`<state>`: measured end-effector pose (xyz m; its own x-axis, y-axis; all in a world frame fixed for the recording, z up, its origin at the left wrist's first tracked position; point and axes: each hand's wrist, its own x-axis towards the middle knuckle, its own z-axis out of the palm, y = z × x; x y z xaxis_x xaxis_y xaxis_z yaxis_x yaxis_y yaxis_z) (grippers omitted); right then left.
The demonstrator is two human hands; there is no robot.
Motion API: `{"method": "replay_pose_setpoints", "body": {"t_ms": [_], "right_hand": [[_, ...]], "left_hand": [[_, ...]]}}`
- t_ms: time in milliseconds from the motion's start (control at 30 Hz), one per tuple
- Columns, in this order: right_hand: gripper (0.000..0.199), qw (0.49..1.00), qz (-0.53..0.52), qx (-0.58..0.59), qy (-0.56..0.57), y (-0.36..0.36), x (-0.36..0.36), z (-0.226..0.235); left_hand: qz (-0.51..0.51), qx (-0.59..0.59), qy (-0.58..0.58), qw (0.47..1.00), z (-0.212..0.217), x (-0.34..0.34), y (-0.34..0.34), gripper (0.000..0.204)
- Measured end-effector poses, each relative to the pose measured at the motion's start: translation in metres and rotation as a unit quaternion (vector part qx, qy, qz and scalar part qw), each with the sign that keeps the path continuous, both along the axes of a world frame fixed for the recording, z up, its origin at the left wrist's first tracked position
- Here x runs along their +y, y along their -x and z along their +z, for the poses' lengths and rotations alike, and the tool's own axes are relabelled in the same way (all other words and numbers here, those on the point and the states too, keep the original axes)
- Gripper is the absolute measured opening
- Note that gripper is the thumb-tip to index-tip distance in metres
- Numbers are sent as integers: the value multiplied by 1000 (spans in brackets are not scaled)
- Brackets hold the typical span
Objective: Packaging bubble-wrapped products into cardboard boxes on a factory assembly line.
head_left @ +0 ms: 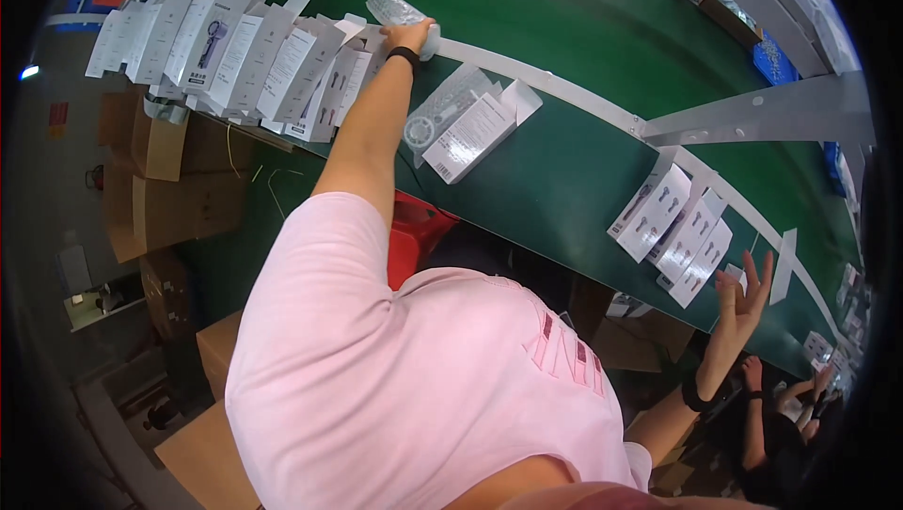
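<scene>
Stretched far to the upper left, my left hand point(410, 36) is closed around a bubble-wrapped item point(391, 6) by the row of boxes. What lies inside that wrap I cannot make out. Nearer on the green tabletop, a bubble-wrapped handheld fan point(425, 128) with a round head rests against a white box point(472, 135), whose end flap stands up. Off to the right, my right hand point(743, 308) is raised at the table edge with its fingers spread and nothing in it. A few white boxes point(691, 237) with fan pictures lie just left of it.
Several upright white boxes point(212, 39) with raised flaps line the table's left end. A grey metal post point(762, 115) crosses above the green table point(555, 181). Below stand a red stool point(414, 228) and cardboard cartons point(179, 199). Another person's arms point(757, 406) show at the lower right.
</scene>
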<state>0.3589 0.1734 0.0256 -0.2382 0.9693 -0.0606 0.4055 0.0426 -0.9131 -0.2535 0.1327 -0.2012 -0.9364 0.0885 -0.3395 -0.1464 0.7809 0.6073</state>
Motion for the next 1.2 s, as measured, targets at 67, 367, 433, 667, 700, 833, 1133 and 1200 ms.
{"method": "replay_pose_setpoints", "body": {"t_ms": [67,367,433,667,700,833,1133,1200], "right_hand": [[61,1000,21,2,7,32,-19,17],[71,954,180,160,-176,167,-50,66],[54,937,138,237,-214,190,-42,85],[16,908,235,96,-334,200,-64,119],[17,889,253,71,-374,206,-71,123],[21,849,253,13,-463,217,-91,120],[30,823,249,-13,-510,211,-117,115],[32,821,242,-7,-517,205,-119,112]], "left_hand": [[42,12,-50,998,-6,-2,5,97],[-344,-377,-499,700,190,-125,-177,72],[-426,-388,-475,665,213,-131,-205,82],[-371,-605,-474,522,218,-149,-219,90],[-373,-605,-474,520,213,-149,-222,90],[-251,-784,-499,271,217,-149,-236,84],[-121,-903,-410,-40,202,-158,-264,70],[-132,-900,-416,11,203,-159,-263,72]]}}
